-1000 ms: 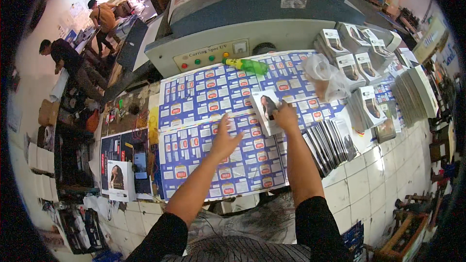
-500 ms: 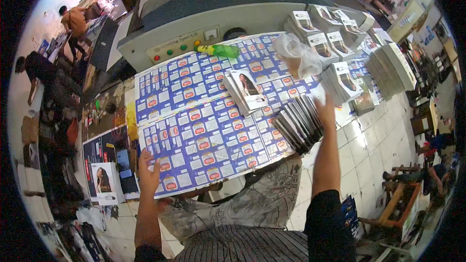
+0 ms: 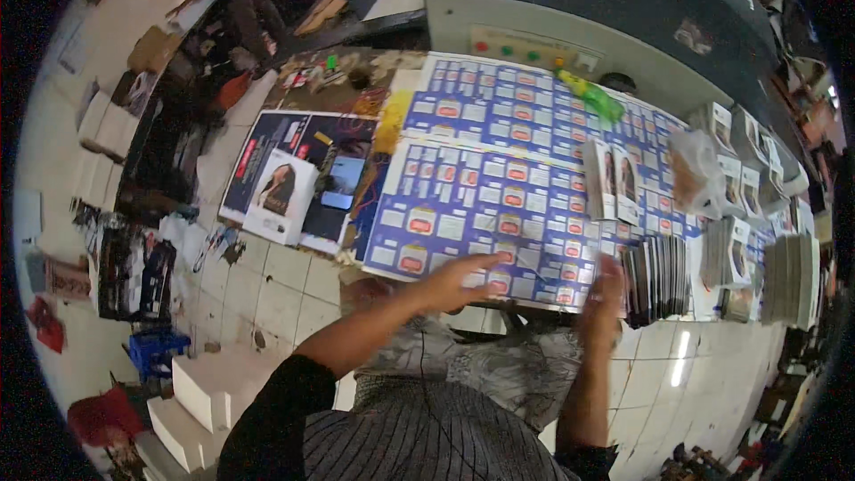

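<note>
Half a second ago the left hand (image 3: pixel 465 281) was at the near left corner of the blue sheets printed with white panels and red labels (image 3: pixel 481 218); now it is farther right, at their near edge. The right hand (image 3: pixel 606 294), then at the right side of the standing row of thin, dark-edged printed pieces (image 3: pixel 656 281), is now just left of that row. The view has swung leftward as well.

The left hand is loosely open, fingers spread, with nothing visible in its grasp; whether its fingertips touch the sheets cannot be told. The right hand is blurred, fingers pointing away from the person, so I cannot tell whether it grips anything.

The white, picture-fronted stack of printed pieces (image 3: pixel 626 185), which the right hand was touching a second ago, lies on the sheets free of both hands, beyond the dark-edged row. To its right is a crumpled clear plastic bag (image 3: pixel 697 174); beyond it lies a green-and-yellow plastic bottle (image 3: pixel 595 100).
</note>
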The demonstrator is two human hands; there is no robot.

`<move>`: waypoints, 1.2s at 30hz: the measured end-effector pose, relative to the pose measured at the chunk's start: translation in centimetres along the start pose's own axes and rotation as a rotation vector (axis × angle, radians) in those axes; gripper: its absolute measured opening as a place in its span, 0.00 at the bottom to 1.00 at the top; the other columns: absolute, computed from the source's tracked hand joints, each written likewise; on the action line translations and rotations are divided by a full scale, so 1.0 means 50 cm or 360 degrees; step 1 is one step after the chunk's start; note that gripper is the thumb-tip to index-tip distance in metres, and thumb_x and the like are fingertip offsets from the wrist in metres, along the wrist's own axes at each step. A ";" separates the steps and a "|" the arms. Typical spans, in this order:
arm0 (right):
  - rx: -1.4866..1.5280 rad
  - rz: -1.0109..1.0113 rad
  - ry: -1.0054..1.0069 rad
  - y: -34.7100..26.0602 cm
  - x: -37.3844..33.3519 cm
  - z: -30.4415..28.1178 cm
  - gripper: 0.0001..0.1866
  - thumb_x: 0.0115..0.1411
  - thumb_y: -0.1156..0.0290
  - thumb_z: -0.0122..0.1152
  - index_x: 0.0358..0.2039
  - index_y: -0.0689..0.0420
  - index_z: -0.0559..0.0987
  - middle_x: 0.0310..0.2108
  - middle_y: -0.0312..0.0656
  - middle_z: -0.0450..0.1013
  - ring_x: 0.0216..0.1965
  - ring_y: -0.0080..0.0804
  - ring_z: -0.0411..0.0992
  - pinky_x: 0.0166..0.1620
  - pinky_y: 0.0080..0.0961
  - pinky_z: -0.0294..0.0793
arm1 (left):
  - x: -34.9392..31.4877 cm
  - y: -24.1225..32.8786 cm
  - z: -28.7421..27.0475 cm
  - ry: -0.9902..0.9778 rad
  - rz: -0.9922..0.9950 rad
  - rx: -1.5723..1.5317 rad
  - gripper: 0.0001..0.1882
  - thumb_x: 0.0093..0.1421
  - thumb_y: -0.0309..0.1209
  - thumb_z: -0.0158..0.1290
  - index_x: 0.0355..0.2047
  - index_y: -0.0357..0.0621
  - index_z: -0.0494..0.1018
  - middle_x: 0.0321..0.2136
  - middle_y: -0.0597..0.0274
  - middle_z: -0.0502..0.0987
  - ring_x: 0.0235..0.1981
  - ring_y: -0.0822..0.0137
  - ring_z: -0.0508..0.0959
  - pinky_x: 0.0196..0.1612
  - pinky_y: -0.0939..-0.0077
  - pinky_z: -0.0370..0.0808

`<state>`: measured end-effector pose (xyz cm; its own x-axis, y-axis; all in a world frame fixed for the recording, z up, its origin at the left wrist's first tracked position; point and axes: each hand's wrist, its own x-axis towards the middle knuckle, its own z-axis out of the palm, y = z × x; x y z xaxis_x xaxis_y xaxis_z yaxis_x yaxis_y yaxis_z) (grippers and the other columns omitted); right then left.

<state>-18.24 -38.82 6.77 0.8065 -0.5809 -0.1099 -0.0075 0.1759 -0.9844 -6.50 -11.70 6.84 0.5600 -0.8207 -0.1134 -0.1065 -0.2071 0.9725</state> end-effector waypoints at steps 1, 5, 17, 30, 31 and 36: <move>-0.0408 -0.0469 -0.0376 0.041 -0.028 0.076 0.25 0.67 0.61 0.53 0.57 0.66 0.70 0.54 0.52 0.69 0.54 0.43 0.69 0.59 0.37 0.67 | -0.002 -0.042 0.046 0.0112 0.0126 -0.0363 0.29 0.68 0.39 0.54 0.64 0.38 0.63 0.59 0.49 0.70 0.62 0.61 0.69 0.63 0.66 0.66; -0.1282 -0.0823 -0.0969 0.077 -0.039 0.221 0.30 0.63 0.65 0.59 0.61 0.68 0.66 0.61 0.61 0.64 0.63 0.57 0.61 0.65 0.44 0.60 | -0.001 -0.079 0.047 0.0660 -0.0211 -0.0702 0.24 0.70 0.41 0.50 0.59 0.37 0.67 0.52 0.60 0.75 0.52 0.67 0.73 0.58 0.66 0.69; -0.1960 -0.0466 -0.0555 0.160 0.056 0.130 0.38 0.68 0.47 0.49 0.68 0.62 0.58 0.71 0.52 0.51 0.73 0.50 0.46 0.69 0.62 0.39 | -0.077 -0.155 -0.014 0.0752 -0.0408 -0.1141 0.22 0.72 0.38 0.47 0.60 0.36 0.68 0.55 0.62 0.74 0.55 0.70 0.71 0.59 0.73 0.65; -0.1528 -0.0568 -0.0857 0.096 -0.055 0.276 0.43 0.65 0.49 0.56 0.67 0.70 0.54 0.69 0.64 0.48 0.70 0.60 0.48 0.67 0.60 0.45 | -0.078 -0.132 -0.019 0.0596 -0.0426 -0.1437 0.23 0.72 0.39 0.46 0.62 0.40 0.66 0.51 0.63 0.76 0.53 0.71 0.74 0.53 0.75 0.73; -0.1640 -0.0598 -0.0904 0.094 -0.056 0.279 0.44 0.65 0.49 0.56 0.67 0.70 0.52 0.69 0.64 0.48 0.70 0.61 0.48 0.68 0.60 0.45 | -0.078 -0.134 -0.017 0.0636 -0.0422 -0.1417 0.23 0.72 0.39 0.46 0.62 0.40 0.66 0.52 0.63 0.75 0.53 0.70 0.74 0.53 0.74 0.74; -0.1676 -0.0711 -0.0829 0.084 -0.079 0.297 0.48 0.64 0.47 0.57 0.68 0.70 0.49 0.70 0.63 0.46 0.71 0.61 0.46 0.68 0.61 0.43 | -0.071 -0.151 -0.009 0.0668 -0.0224 -0.1439 0.22 0.73 0.37 0.44 0.63 0.41 0.64 0.54 0.61 0.73 0.53 0.68 0.75 0.53 0.69 0.77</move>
<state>-12.70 -23.98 5.12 0.9958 -0.0020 0.0918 0.0519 -0.8129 -0.5801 -7.31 -6.99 -0.03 0.7823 -0.5298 -0.3276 0.5488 0.3373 0.7649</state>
